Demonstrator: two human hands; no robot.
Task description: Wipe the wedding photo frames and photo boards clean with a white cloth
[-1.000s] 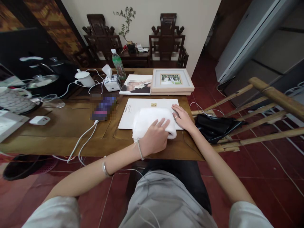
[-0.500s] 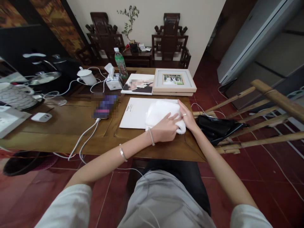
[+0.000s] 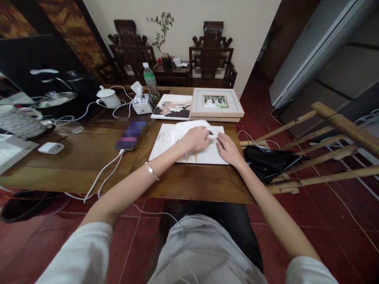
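Note:
A flat white panel [image 3: 209,156] lies on the wooden table before me, small dark print near its left edge. My left hand [image 3: 196,140] is closed on a folded white cloth [image 3: 187,127] and presses it against the panel's upper middle. A looped fold of the cloth stands up beside the knuckles. On the panel's right part rests my right hand [image 3: 230,150], fingers stretched out, a ring on one of them. Its fingertips are close to the cloth's fold; whether they touch is unclear.
Behind the panel lie a photo print [image 3: 174,106] and a stack of framed pictures [image 3: 217,114]. A tissue box [image 3: 142,104], green bottle [image 3: 151,83] and lidded cup [image 3: 108,98] stand left. A charging phone [image 3: 132,134] trails cables. Right are a bamboo rack [image 3: 328,152] and black bag [image 3: 266,159].
My left hand and the cloth have slid left and away from me across the panel, uncovering its lower right part. My right hand has come off the cloth and lies on the panel.

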